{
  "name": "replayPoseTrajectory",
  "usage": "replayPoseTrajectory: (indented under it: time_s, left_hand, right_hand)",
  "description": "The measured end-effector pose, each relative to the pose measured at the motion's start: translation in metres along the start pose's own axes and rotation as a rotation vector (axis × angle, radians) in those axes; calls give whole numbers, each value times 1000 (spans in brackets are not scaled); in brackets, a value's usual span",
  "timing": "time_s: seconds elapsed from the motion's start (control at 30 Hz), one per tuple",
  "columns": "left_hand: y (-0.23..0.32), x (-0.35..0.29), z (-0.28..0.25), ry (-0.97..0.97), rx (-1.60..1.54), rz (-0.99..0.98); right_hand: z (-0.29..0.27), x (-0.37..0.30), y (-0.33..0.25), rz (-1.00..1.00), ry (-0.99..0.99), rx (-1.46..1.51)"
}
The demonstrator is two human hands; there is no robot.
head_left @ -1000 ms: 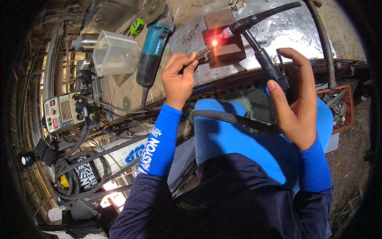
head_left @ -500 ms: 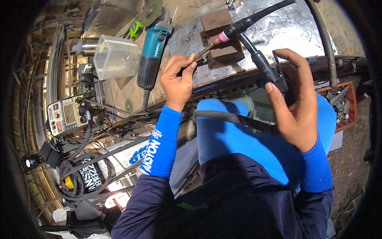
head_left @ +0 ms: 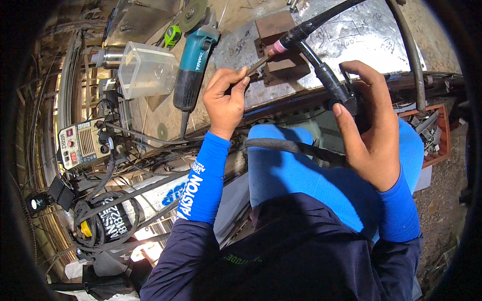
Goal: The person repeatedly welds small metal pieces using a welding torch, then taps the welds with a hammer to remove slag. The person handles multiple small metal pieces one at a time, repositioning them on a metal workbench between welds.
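Note:
My left hand (head_left: 224, 103) is closed, pinching a thin brownish metal rod (head_left: 259, 63) between thumb and fingertips. The rod's far end meets the pink nozzle (head_left: 277, 48) of a black TIG torch (head_left: 325, 74); whether it goes inside cannot be made out. My right hand (head_left: 374, 138) grips the torch by its handle, thumb and index finger on either side, the other fingers hidden behind. A long black tapered cap extends from the torch head to the upper right. Below the nozzle, rusty brown metal blocks (head_left: 275, 26) rest on a marked metal plate (head_left: 346, 42).
Left of my left hand lies a teal and black angle grinder (head_left: 193, 65), beside a clear plastic container (head_left: 148, 70) and a green tape measure (head_left: 172, 36). A welding machine (head_left: 83, 143) stands far left among cables. A black cable (head_left: 291, 145) crosses my lap. At right is an orange-brown scrap bin (head_left: 442, 135).
The torch has shifted slightly left and down, along with small movement of my right hand. My left hand keeps its pinch on the rod, nearly unmoved.

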State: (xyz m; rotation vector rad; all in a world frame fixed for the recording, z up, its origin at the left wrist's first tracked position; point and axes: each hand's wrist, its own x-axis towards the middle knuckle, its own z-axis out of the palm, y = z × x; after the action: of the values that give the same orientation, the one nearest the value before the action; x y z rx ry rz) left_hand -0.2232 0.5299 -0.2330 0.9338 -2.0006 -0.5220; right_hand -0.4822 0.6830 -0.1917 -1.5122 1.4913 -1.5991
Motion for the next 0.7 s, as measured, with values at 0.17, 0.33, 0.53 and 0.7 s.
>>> replayPoseTrajectory:
  time_s: [0.17, 0.33, 0.53, 0.7]
  left_hand:
    - [2, 1, -9, -44, 193, 15]
    - [-1, 0, 1, -4, -17, -22]
    - [2, 1, -1, -12, -13, -26]
    - [0, 0, 0, -7, -23, -29]
  right_hand:
    - [-2, -1, -3, 27, -18, -58]
    - [-3, -1, 0, -7, 1, -10]
    - [-2, -2, 4, 1, 15, 23]
    - [-1, -4, 6, 15, 30, 53]
